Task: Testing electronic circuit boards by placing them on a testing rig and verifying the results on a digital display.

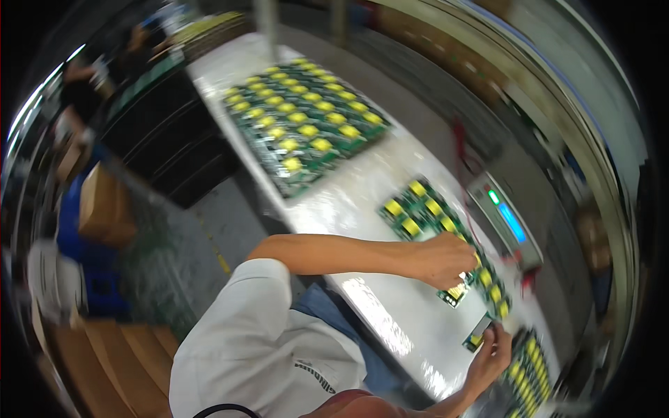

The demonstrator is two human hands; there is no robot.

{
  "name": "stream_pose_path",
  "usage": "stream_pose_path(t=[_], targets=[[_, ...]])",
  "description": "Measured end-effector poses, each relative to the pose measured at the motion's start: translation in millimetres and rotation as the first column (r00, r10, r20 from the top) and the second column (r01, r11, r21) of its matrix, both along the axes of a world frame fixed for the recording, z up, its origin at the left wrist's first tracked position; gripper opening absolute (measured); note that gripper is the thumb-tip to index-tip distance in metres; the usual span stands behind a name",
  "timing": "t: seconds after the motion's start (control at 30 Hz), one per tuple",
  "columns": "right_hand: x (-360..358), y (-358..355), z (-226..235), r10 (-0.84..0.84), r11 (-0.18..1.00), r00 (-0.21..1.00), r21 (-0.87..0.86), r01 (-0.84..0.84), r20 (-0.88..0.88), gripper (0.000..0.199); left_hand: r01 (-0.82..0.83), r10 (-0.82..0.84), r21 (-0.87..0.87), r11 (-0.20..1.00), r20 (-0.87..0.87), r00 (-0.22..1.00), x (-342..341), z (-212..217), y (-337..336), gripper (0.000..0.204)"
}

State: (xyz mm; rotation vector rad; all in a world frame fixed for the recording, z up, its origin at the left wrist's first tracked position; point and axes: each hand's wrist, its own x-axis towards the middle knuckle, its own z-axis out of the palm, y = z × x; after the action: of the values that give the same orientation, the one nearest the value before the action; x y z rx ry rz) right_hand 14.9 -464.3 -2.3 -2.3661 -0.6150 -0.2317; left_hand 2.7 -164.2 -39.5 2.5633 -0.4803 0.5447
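My left hand (446,260) reaches across the white table from the left, its fingers bent down and closed on a small green circuit board (453,298). The fingertips are partly hidden by the hand itself. Lower and to the right, my right hand (492,357) pinches the edge of another circuit board (478,333), which has a dark flat part and a bit of yellow. Next to both hands runs a row of green boards with yellow blocks (486,279). It leads up to a wider group of the same boards (412,207).
A large array of yellow-blocked boards (306,129) covers the far end of the white table (327,216). More boards (527,376) lie at the near right. Behind the row stands a meter with green and blue displays (507,216), with red leads. Cardboard boxes (104,205) sit at left; people are beyond.
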Motion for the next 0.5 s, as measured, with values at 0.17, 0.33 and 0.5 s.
stream_pose_path(t=[0.17,0.33,0.5], targets=[[-27,-89,18,-0.156,0.983,0.984,0.116,0.145,0.088,0.022,0.196,-0.207,-0.165,0.967,-0.05,0.977,-6,15,-78,0.014],[-47,-213,10,-0.427,0.896,0.884,-0.04,0.442,0.188,0.023,0.368,-0.391,-0.154,0.917,-0.154,0.908,24,20,-202,0.012],[-38,-285,-19,-0.468,0.842,0.844,-0.157,0.516,0.262,0.022,0.426,-0.434,-0.081,0.901,-0.169,0.885,52,5,-311,0.015]])
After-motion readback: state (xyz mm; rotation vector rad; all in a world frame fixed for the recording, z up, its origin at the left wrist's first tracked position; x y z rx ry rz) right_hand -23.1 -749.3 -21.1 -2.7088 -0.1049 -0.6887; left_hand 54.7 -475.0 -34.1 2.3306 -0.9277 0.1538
